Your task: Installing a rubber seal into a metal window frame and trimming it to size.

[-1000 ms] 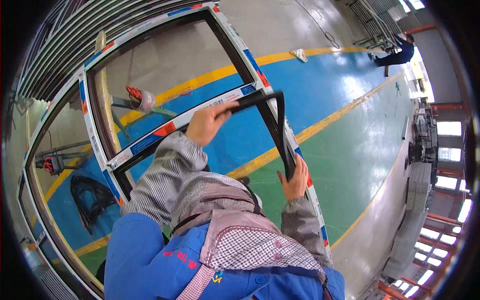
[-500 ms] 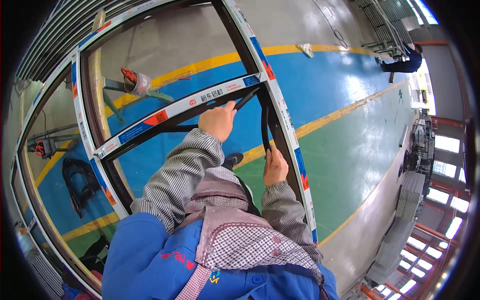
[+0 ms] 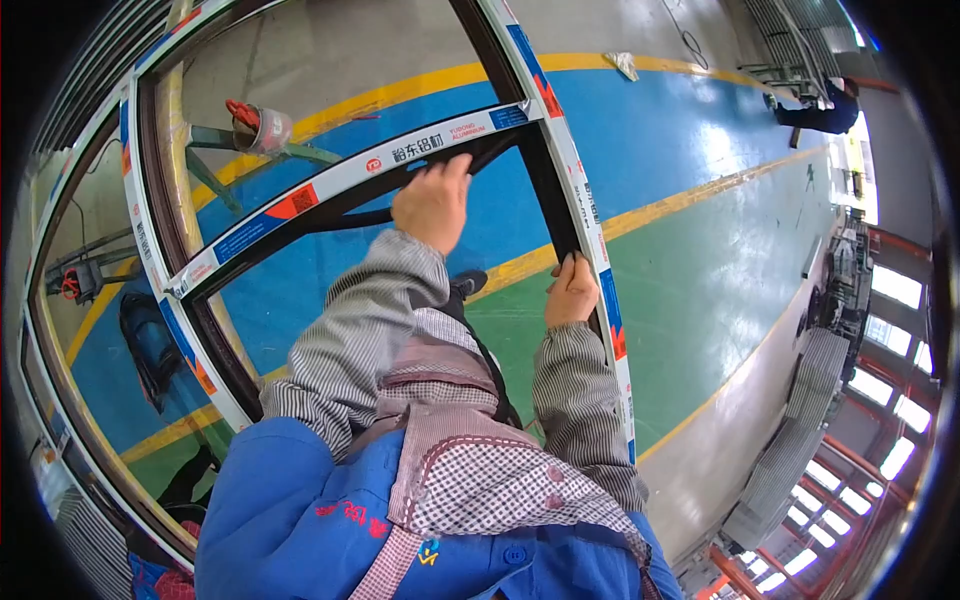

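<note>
A large window frame point(image 3: 216, 262) of dark profiles with printed white film lies in front of me. My left hand point(image 3: 432, 205) is at the crossbar, fingers curled and slightly blurred around a black rubber sealing strip point(image 3: 352, 221). One length of this strip hangs to the left of the hand; another runs beyond it toward the far right corner. My right hand point(image 3: 572, 290) is closed at the inner edge of the right side rail point(image 3: 603, 300), thumb and fingers pinching the strip there. The fingers hide most of the strip at that spot.
Through the frame show a bucket point(image 3: 272, 131) with orange-red things in it, a green stand point(image 3: 210, 178) and a black bundle point(image 3: 158, 345) on the floor. A person point(image 3: 830, 108) in dark clothes is at the far right, near stacked metal profiles point(image 3: 790, 430).
My right hand has moved right, against the side rail, and the strip that bowed away from the rail now lies along it. My left hand has risen slightly along the crossbar.
</note>
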Demonstrator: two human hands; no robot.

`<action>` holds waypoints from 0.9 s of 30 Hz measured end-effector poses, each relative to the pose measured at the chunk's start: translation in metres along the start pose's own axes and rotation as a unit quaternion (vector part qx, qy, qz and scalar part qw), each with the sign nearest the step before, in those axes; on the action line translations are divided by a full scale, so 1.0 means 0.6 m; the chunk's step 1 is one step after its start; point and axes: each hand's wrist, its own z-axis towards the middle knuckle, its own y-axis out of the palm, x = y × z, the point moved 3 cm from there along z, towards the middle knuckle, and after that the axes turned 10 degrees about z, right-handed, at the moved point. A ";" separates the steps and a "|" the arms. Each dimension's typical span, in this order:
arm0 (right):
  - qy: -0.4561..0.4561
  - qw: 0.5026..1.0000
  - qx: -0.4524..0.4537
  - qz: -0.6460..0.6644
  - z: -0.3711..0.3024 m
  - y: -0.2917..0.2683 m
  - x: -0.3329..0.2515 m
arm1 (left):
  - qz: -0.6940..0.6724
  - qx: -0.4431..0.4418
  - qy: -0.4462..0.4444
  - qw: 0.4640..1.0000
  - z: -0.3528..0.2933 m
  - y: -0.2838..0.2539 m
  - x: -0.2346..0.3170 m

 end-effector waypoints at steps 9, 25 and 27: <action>0.023 0.999 0.004 0.024 0.006 -0.006 -0.024 | -0.540 -0.250 -0.166 0.786 -0.040 0.179 0.134; -0.150 0.974 0.057 -0.157 -0.018 -0.091 -0.051 | -0.576 -0.204 -0.215 0.762 -0.040 0.203 0.146; -0.118 0.974 0.008 -0.193 0.001 -0.065 -0.044 | -0.560 -0.222 -0.164 0.781 -0.040 0.207 0.144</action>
